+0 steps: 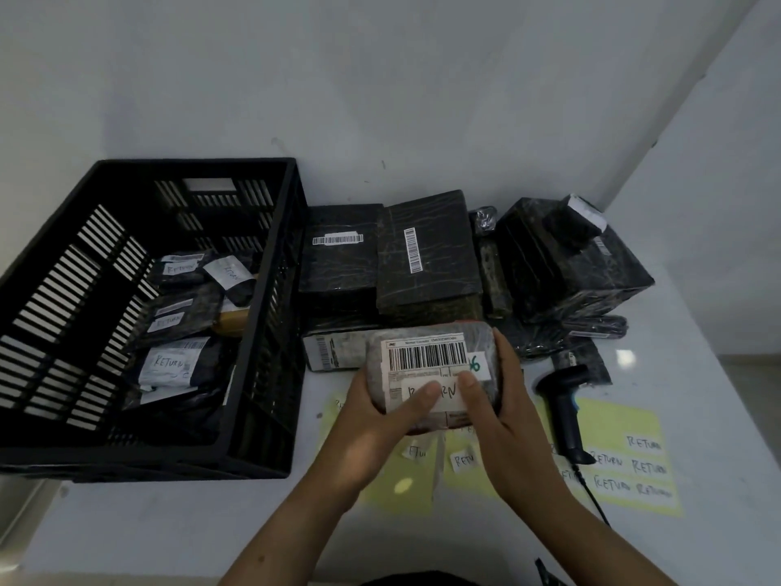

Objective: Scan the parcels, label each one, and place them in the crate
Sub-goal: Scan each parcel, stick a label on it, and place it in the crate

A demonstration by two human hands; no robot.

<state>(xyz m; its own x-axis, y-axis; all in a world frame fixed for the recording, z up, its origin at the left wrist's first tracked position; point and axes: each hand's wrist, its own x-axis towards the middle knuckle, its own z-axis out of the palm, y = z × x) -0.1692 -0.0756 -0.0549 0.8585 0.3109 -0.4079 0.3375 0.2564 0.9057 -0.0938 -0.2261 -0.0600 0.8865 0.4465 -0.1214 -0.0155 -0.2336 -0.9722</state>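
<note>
Both my hands grasp one grey parcel (431, 370) above the table (169, 522), centre of view. My left hand (380, 420) cups its 8 o'clock edge, my right hand (503, 412) its 4 o'clock edge; both thumbs press a white RETURN label (443, 395) below the barcode. Black crate (262, 332) at 9 o'clock, labelled parcels inside. Unlabelled black parcels (427, 251) stacked at 12 o'clock. Scanner (566, 412) lies at 3 o'clock on the yellow label sheet (625, 458).

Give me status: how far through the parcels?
Done: several RETURN-labelled parcels lie in the crate. In hand: left hand and right hand press a RETURN label onto a grey parcel. Left: the black-wrapped parcels stacked behind. Scanner lies on the table.
</note>
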